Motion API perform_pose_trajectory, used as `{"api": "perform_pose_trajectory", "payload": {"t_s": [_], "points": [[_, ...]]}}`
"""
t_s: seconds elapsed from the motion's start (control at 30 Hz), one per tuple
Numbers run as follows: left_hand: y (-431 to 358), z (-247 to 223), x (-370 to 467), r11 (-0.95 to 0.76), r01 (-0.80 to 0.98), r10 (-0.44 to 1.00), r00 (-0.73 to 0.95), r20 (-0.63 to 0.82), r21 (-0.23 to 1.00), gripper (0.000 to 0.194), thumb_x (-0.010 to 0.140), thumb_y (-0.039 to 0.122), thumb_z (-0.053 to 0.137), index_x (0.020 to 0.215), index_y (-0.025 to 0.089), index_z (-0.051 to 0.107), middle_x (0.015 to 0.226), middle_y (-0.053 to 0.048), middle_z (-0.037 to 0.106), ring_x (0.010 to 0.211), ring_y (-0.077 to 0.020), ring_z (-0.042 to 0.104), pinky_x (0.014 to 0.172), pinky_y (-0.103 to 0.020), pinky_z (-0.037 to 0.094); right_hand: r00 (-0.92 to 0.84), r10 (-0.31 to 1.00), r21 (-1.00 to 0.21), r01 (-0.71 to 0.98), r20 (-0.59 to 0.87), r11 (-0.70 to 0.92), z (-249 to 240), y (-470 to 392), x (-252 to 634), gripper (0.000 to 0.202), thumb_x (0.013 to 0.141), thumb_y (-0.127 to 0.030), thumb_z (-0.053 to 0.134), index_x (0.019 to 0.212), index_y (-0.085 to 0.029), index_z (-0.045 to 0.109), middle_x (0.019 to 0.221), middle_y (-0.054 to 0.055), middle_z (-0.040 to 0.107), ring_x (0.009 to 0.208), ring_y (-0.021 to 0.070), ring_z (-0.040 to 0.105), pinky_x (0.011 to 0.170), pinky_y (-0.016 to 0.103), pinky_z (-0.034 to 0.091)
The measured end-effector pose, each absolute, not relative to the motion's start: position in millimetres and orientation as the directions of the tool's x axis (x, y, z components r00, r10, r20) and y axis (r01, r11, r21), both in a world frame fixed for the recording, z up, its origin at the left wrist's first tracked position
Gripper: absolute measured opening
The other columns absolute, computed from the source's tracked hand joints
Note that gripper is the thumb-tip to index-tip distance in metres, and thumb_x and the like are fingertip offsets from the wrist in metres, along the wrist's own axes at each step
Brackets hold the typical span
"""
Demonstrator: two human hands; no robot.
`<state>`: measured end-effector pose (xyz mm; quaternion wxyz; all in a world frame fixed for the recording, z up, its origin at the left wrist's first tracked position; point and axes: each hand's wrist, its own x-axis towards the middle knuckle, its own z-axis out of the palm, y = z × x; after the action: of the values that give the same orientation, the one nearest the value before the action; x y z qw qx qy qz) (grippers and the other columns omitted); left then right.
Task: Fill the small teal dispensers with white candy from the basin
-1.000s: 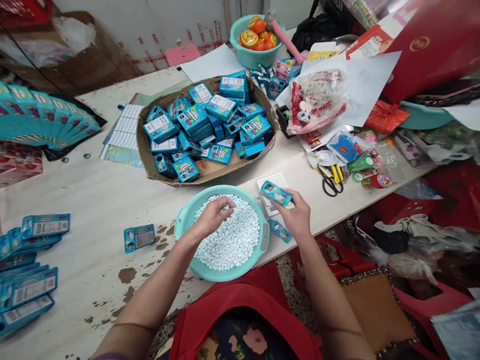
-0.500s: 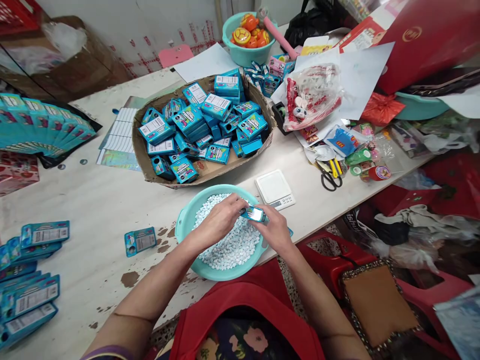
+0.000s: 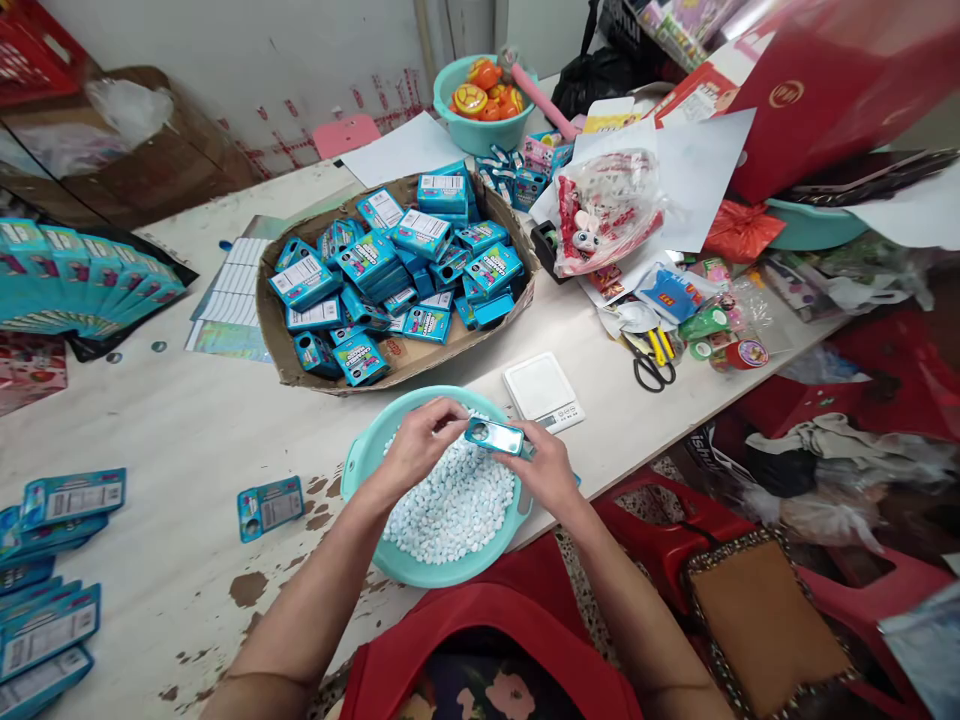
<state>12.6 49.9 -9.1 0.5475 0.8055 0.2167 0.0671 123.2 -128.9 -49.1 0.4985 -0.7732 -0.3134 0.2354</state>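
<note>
A turquoise basin (image 3: 360,460) full of small pale candies (image 3: 450,510) stands at the table's front edge. Over its right part my right hand (image 3: 546,462) holds a small blue box (image 3: 495,436), its narrow side with a round hole facing up. My left hand (image 3: 425,440) is just left of the box, fingertips pinched together; whether they hold something is too small to tell. Behind the basin, a cut-down cardboard tray (image 3: 409,366) holds many blue boxes (image 3: 367,260). One flat blue packet (image 3: 270,508) lies on the table left of the basin.
A white scale (image 3: 544,390) sits right behind the basin. Further right are scissors (image 3: 652,370), toys and plastic bags. Several blue packets (image 3: 56,630) are stacked at the left edge. A second basin (image 3: 484,130) with orange toys stands at the back. Red stools (image 3: 660,520) are at the lower right.
My left hand has drawn back leftward from the box, and the box's end hole now shows. The view has shifted slightly, so the table things appear a little lower.
</note>
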Motion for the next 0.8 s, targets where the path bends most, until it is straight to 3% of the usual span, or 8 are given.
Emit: {"api": "perform_pose_trajectory", "payload": {"t_s": [0.13, 0.3, 0.37, 0.47, 0.53, 0.63, 0.73, 0.8], "points": [[62.8, -30.8, 2.0, -0.433, 0.362, 0.433, 0.887, -0.162, 0.825, 0.011, 0.068, 0.024, 0.071, 0.078, 0.024, 0.069, 0.085, -0.004, 0.067, 0.084, -0.023, 0.059, 0.075, -0.029, 0.041, 0.777, 0.615, -0.953, 0.069, -0.133, -0.294, -49.1, -144.0, 146.3, 0.037, 0.069, -0.036, 0.073, 0.102, -0.022, 0.063, 0.094, 0.002, 0.069, 0.085, 0.0216, 0.064, 0.079, 0.034, 0.051], [93.1, -41.3, 66.3, -0.641, 0.307, 0.554, 0.819, 0.148, 0.704, 0.019, 0.08, 0.021, 0.056, 0.097, 0.024, 0.066, 0.095, -0.007, 0.065, 0.089, -0.0228, 0.058, 0.082, -0.032, 0.042, 0.887, 0.449, -0.945, 0.05, -0.106, -0.323, -86.5, -142.9, 193.5, 0.043, 0.068, -0.043, 0.073, 0.103, -0.02, 0.062, 0.092, 0.004, 0.069, 0.083, 0.0214, 0.063, 0.077, 0.035, 0.05], [111.1, -46.8, 114.3, -0.701, 0.307, 0.545, 0.813, 0.205, 0.644, 0.03, 0.078, 0.014, 0.056, 0.106, 0.021, 0.062, 0.11, -0.01, 0.061, 0.104, -0.0256, 0.055, 0.091, -0.035, 0.039, 0.906, 0.415, -0.941, 0.065, -0.083, -0.331, -107.2, -131.6, 210.1, 0.045, 0.066, -0.045, 0.072, 0.101, -0.018, 0.062, 0.09, 0.005, 0.068, 0.082, 0.0218, 0.063, 0.078, 0.036, 0.05], [132.7, -56.3, 174.7, -0.737, 0.396, 0.487, 0.873, 0.024, 0.548, 0.047, 0.071, 0.017, 0.064, 0.118, 0.019, 0.056, 0.123, -0.013, 0.056, 0.11, -0.0304, 0.053, 0.093, -0.04, 0.039, 0.904, 0.422, -0.945, 0.083, -0.062, -0.316, -126.4, -116.9, 227.0, 0.047, 0.066, -0.047, 0.071, 0.101, -0.017, 0.062, 0.093, 0.006, 0.068, 0.086, 0.0224, 0.062, 0.082, 0.039, 0.049], [138.5, -58.2, 191.1, -0.757, 0.478, 0.492, 0.866, -0.094, 0.445, 0.048, 0.072, 0.021, 0.063, 0.119, 0.021, 0.055, 0.12, -0.012, 0.059, 0.106, -0.0313, 0.056, 0.089, -0.041, 0.042, 0.897, 0.442, -0.947, 0.135, -0.008, -0.291, -125.3, -116.5, 230.4, 0.052, 0.065, -0.046, 0.072, 0.107, -0.017, 0.06, 0.106, 0.009, 0.065, 0.098, 0.0241, 0.06, 0.09, 0.041, 0.046], [132.7, -46.5, 169.4, -0.775, 0.508, 0.55, 0.835, 0.006, 0.377, 0.043, 0.075, 0.022, 0.058, 0.118, 0.022, 0.056, 0.117, -0.01, 0.061, 0.104, -0.0297, 0.058, 0.087, -0.039, 0.044, 0.925, 0.373, -0.948, 0.175, 0.067, -0.264, -103.4, -131.3, 218.5, 0.061, 0.065, -0.042, 0.075, 0.118, -0.02, 0.055, 0.127, 0.011, 0.055, 0.116, 0.0253, 0.05, 0.1, 0.043, 0.039], [109.2, -19.4, 104.2, -0.769, 0.39, 0.568, 0.78, 0.262, 0.506, 0.044, 0.077, 0.023, 0.057, 0.12, 0.02, 0.052, 0.12, -0.01, 0.059, 0.107, -0.0258, 0.056, 0.087, -0.036, 0.046, 0.946, 0.306, -0.99, -0.071, -0.106, -0.123, -73.0, -149.2, 184.3, 0.049, 0.075, -0.045, 0.069, 0.116, -0.022, 0.055, 0.12, 0.01, 0.059, 0.106, 0.0234, 0.057, 0.093, 0.042, 0.045], [86.0, -1.6, 52.6, -0.758, 0.215, 0.458, 0.847, 0.268, 0.616, 0.043, 0.078, 0.022, 0.057, 0.121, 0.022, 0.052, 0.121, -0.008, 0.059, 0.11, -0.023, 0.056, 0.088, -0.035, 0.047, 0.817, 0.461, -0.912, -0.409, -0.346, 0.04, -59.4, -154.0, 153.4, 0.047, 0.079, -0.054, 0.061, 0.115, -0.024, 0.055, 0.116, 0.01, 0.062, 0.093, 0.0229, 0.063, 0.081, 0.042, 0.051]]}}
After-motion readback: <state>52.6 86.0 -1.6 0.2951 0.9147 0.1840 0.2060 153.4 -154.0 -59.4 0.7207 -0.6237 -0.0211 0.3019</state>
